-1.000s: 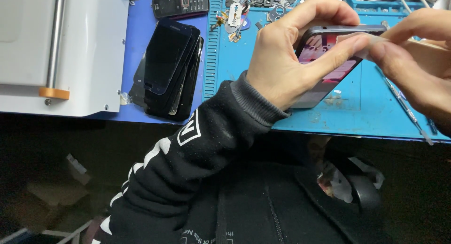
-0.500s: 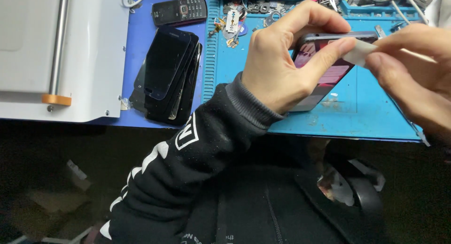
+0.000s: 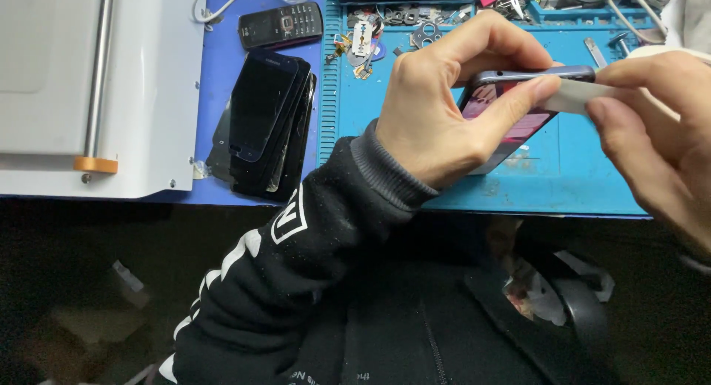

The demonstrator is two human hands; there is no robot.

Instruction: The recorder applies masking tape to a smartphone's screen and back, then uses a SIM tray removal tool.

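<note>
Left hand (image 3: 444, 111) is closed around a smartphone (image 3: 511, 118), centre-right of frame, held tilted above the blue work mat (image 3: 563, 185). Fingers curl over the phone's top edge, thumb presses against its lower side. Screen faces roughly toward the camera, showing reddish reflections.

Right hand (image 3: 659, 140), at the right edge of frame, pinches a thin pale plastic card (image 3: 581, 97) between thumb and fingers. The card's tip sits at the phone's upper right corner, touching the frame edge right by the left thumb tip. Can't tell whether it is actually in the seam.

Left sleeve (image 3: 296, 266) is black with white print, running from lower left up to the wrist.

Upper left of frame: white machine (image 3: 141, 96) with a metal bar and an orange tab. Just right of it, a stack of dark phone screens (image 3: 263, 125) on the blue surface, well apart from the hands. Above the stack, a small black keypad phone (image 3: 280, 25). Along the top of the mat: small metal parts and a razor blade (image 3: 361, 38), plus tools and cables in the tray at upper right (image 3: 578, 0).
</note>
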